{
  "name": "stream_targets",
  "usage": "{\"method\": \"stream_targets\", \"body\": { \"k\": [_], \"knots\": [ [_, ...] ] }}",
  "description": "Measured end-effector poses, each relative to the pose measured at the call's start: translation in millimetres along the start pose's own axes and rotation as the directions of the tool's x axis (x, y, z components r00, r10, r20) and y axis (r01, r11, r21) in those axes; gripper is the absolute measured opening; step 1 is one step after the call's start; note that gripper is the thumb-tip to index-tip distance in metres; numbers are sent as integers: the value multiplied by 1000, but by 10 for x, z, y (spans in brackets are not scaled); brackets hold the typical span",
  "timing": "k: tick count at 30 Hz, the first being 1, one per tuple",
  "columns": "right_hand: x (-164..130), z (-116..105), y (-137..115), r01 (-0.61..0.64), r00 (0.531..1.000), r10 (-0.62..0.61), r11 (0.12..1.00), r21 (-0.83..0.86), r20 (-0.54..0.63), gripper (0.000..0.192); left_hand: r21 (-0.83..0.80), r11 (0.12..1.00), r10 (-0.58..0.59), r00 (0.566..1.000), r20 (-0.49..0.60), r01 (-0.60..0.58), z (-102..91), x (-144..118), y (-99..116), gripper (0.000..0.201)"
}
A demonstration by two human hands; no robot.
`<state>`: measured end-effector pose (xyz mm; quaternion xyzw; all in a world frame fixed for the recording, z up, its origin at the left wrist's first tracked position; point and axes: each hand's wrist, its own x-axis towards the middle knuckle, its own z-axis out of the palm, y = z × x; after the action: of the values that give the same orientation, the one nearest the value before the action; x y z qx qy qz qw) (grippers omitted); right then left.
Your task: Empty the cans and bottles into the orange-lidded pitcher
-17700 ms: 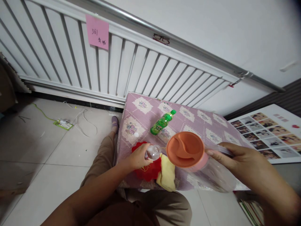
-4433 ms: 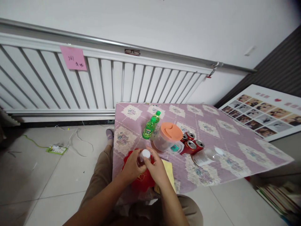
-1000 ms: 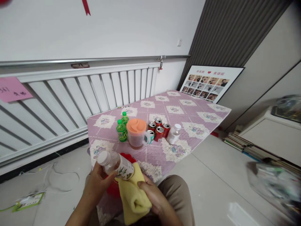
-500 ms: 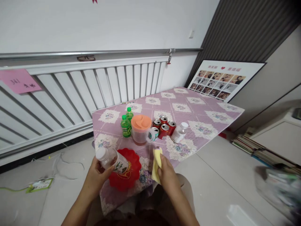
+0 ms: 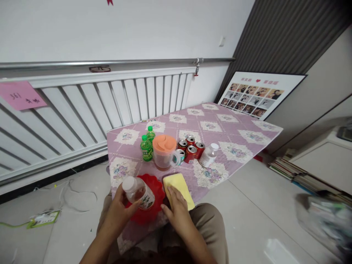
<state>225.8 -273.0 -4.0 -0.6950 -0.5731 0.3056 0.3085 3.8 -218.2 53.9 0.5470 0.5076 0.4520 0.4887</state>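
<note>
My left hand point(image 5: 120, 207) is wrapped round a clear plastic bottle point(image 5: 139, 191) with a white cap and a leafy label, held tilted over a red scalloped plate point(image 5: 157, 183). The bottle hides part of the plate, and I cannot tell whether they touch. On the tablecloth just right of the plate lies a folded yellow cloth point(image 5: 178, 180). My right hand point(image 5: 176, 209) rests on it with stretched fingers, the thumb apart and pointing toward the plate.
Behind the plate stand two green bottles point(image 5: 146, 149), a pitcher point(image 5: 162, 157) with an orange lid, several drink cans point(image 5: 190, 154) and another white-capped bottle point(image 5: 208, 157). A white radiator point(image 5: 123, 99) runs along the wall, and a photo board point(image 5: 251, 93) leans beyond the table point(image 5: 192, 124).
The yellow cloth has gone from my right hand's grip to lying on the table, with that hand on top. My left hand has brought the bottle slightly to the right over the plate.
</note>
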Motion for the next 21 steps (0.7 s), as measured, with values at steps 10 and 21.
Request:
{"method": "stream_targets", "body": {
  "k": [10,21],
  "knots": [
    [-146,11,-280,170,985,-164,917,361,-48,80,115,991,38,979,200,-62,350,-171,177,68],
    [-191,-308,-47,152,978,-87,920,360,-189,76,-34,998,68,946,316,-61,619,-270,122,90]
  ]
}}
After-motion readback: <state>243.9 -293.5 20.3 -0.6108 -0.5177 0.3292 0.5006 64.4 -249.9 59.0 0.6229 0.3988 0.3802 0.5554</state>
